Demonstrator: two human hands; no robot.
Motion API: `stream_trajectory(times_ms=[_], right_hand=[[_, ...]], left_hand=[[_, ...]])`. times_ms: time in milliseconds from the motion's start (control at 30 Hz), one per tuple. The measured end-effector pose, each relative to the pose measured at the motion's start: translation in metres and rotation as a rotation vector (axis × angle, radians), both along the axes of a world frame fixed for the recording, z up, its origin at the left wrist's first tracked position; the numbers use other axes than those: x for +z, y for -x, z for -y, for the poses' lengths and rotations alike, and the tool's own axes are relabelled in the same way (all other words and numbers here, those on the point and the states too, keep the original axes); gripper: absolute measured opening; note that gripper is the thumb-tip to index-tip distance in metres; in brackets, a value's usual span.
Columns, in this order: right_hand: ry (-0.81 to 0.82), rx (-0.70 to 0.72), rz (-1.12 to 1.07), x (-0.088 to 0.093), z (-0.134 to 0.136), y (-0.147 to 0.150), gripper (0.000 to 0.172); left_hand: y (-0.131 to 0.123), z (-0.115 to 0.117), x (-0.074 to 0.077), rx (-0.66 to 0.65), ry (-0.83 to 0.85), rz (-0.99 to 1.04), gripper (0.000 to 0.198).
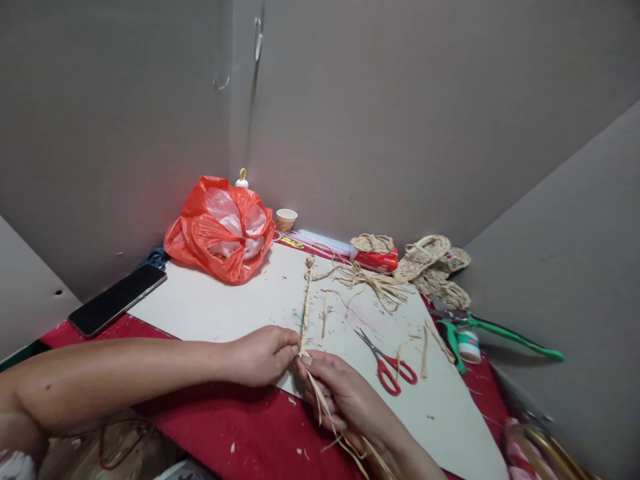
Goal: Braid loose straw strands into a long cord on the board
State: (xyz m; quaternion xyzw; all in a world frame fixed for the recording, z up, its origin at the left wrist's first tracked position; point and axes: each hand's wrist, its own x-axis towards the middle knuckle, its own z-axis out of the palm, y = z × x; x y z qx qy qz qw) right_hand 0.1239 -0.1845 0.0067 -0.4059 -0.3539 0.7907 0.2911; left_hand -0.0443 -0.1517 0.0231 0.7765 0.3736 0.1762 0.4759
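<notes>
My left hand (263, 355) and my right hand (345, 397) meet at the near edge of a white board (210, 307). Both pinch the near end of a long braided straw cord (306, 303) that runs away from me across the board. Loose straw strands (330, 417) trail from the pinch over my right palm and wrist. A short straw piece (325, 313) lies just right of the cord.
Red-handled scissors (387, 363) lie right of my hands. A straw bundle (380, 283) and woven straw sandals (433, 263) sit at the back right, green-handled pliers (493, 330) beside them. An orange plastic bag (220, 230), paper cup (286, 219) and black phone (117, 300) stand left.
</notes>
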Motion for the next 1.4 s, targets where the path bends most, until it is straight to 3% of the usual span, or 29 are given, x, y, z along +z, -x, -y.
stream_trajectory(times_ms=[233,467,667,900,1067,1167,1400], right_hand=[[-0.105,0.118,0.214,0.003,-0.002,-0.005,0.037],[-0.277,0.172,0.436,0.007,-0.003,-0.005,0.035],[-0.451,0.215,0.585,0.005,-0.004,-0.004,0.034],[-0.567,0.247,0.729,0.007,0.001,-0.005,0.033],[-0.665,0.167,0.937,0.012,0.007,-0.01,0.033],[-0.645,0.128,0.939,0.015,0.011,-0.004,0.032],[-0.62,-0.074,1.011,0.004,0.028,0.026,0.032]], left_hand=[[0.004,-0.007,-0.002,-0.045,0.096,0.026,0.016],[0.004,-0.009,-0.012,-0.023,0.387,0.178,0.02],[0.003,-0.008,-0.01,0.048,0.554,0.14,0.017],[-0.003,-0.008,-0.022,0.04,0.453,0.214,0.02],[-0.004,-0.005,-0.019,0.041,0.337,0.144,0.018],[-0.004,-0.003,-0.017,0.044,0.282,0.16,0.018],[-0.004,-0.002,-0.021,0.061,0.378,0.259,0.018]])
